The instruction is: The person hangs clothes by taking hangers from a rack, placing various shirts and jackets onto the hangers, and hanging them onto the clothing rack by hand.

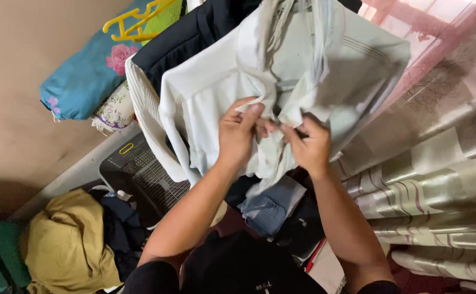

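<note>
Both hands are clenched on a white garment (221, 87) held up at chest height: the left hand (237, 133) pinches a fold of its cloth between thumb and fingers, and the right hand (308, 147) grips the cloth just beside it, the two nearly touching. A dark garment (194, 32) lies behind the white one, with a yellow hanger (134, 22) above it. Below the hands are folded jeans (270, 209), a dark plastic basket (140, 174) and a mustard cloth (69, 245).
</note>
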